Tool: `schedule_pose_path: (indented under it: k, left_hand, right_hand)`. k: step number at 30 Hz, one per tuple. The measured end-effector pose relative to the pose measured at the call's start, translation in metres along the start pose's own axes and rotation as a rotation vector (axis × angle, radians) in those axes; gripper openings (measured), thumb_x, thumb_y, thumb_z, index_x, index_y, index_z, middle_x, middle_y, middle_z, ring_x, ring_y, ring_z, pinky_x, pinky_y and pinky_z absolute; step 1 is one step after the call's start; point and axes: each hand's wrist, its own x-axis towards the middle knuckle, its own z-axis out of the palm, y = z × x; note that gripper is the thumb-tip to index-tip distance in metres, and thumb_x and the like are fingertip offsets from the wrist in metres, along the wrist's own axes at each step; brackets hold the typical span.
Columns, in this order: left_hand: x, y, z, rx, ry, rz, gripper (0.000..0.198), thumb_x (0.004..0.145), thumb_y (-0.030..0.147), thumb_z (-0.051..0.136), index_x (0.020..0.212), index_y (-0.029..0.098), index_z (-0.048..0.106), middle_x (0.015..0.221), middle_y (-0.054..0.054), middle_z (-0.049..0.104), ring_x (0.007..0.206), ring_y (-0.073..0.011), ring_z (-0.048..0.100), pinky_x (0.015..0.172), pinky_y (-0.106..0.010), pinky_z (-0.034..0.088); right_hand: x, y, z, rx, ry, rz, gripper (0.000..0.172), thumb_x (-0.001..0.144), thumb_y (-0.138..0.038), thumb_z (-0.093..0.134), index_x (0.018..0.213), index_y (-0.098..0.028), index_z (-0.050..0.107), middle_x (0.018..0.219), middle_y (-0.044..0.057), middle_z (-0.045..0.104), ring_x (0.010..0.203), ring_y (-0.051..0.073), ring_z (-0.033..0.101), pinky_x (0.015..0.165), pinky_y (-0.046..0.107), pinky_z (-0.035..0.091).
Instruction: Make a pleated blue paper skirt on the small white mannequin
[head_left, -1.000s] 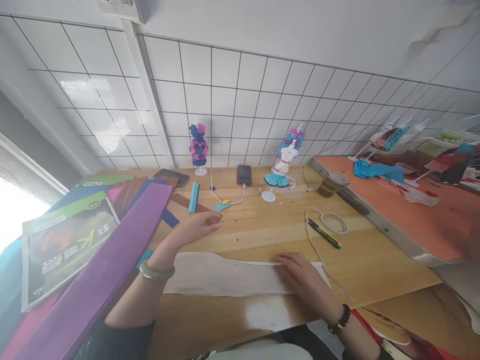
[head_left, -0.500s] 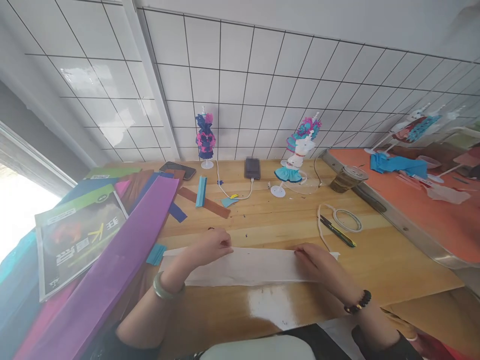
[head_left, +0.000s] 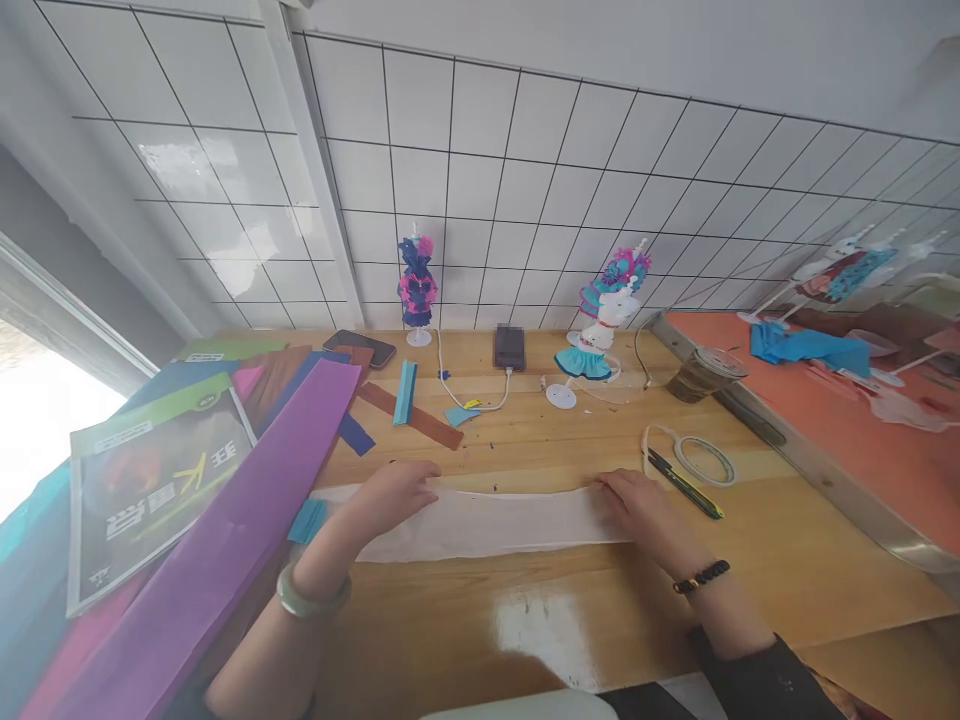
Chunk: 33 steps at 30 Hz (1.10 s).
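A long white strip (head_left: pixel 495 522) lies flat across the wooden table in front of me. My left hand (head_left: pixel 397 495), with a pale bangle on its wrist, rests at the strip's left part, thumb and index finger a little apart at the upper edge. On the right part is my right hand (head_left: pixel 626 500), a dark bead bracelet on its wrist; its fingers are together at the upper edge, pinching the strip. A small pleated blue piece (head_left: pixel 307 521) lies by the strip's left end.
Purple paper (head_left: pixel 225 530) and a booklet (head_left: pixel 161 480) cover the left side. Behind are a phone (head_left: pixel 360 347), a power bank (head_left: pixel 509 347) and small dressed stands (head_left: pixel 418 285). A cutter (head_left: pixel 686 484), a tape roll (head_left: pixel 705 461) and a brown cup (head_left: pixel 705 374) are at right.
My left hand has shifted left along the strip and its fingers have loosened. My right hand stays at the right part. The view has shifted slightly.
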Motion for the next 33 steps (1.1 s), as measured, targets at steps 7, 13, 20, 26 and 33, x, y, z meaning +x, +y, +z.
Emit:
schedule_pose_path:
  k: [7,13,20,26,33]
  left_hand:
    - [0.006,0.037,0.043,0.264,0.257,0.373,0.021,0.092,0.029,0.044,0.099,0.02,0.062,0.093,-0.007,0.065,0.094,-0.0227,0.056,0.082,-0.037,0.045]
    - [0.006,0.045,0.079,0.416,0.14,0.528,0.028,0.089,0.022,0.049,0.116,0.021,0.055,0.121,-0.008,0.058,0.116,-0.025,0.05,0.098,-0.04,0.039]
    - [0.007,0.032,0.084,0.491,0.069,0.515,0.042,0.097,0.026,0.028,0.138,0.022,0.037,0.146,-0.007,0.038,0.137,-0.0257,0.029,0.11,-0.046,0.024]
    - [0.008,0.032,0.088,0.534,0.129,0.472,0.044,0.096,0.033,0.03,0.137,0.021,0.04,0.147,-0.01,0.036,0.137,-0.0261,0.029,0.11,-0.046,0.022]
    - [0.007,0.034,0.084,0.508,0.104,0.457,0.044,0.095,0.038,0.031,0.136,0.027,0.042,0.147,-0.009,0.035,0.136,-0.027,0.031,0.11,-0.046,0.022]
  right_hand:
    - [-0.018,-0.066,0.012,0.082,0.235,-0.173,0.029,0.091,-0.02,0.04,0.114,-0.018,0.058,0.115,0.014,0.06,0.109,0.024,0.055,0.093,0.045,0.048]
    - [-0.034,-0.115,0.027,0.196,0.157,-0.295,0.029,0.093,-0.019,0.04,0.117,-0.018,0.057,0.119,0.013,0.061,0.112,0.021,0.055,0.096,0.041,0.049]
    - [-0.041,-0.07,0.034,0.009,0.097,-0.086,0.044,0.094,-0.037,0.039,0.13,-0.013,0.049,0.137,0.017,0.048,0.129,0.026,0.041,0.105,0.051,0.036]
    - [-0.053,-0.057,0.03,-0.041,0.108,0.042,0.052,0.094,-0.041,0.036,0.136,-0.01,0.042,0.143,0.019,0.039,0.136,0.029,0.029,0.106,0.056,0.03]
    - [-0.056,-0.075,0.024,-0.003,-0.009,-0.241,0.049,0.093,-0.034,0.042,0.139,-0.017,0.039,0.145,0.012,0.038,0.137,0.024,0.028,0.108,0.049,0.031]
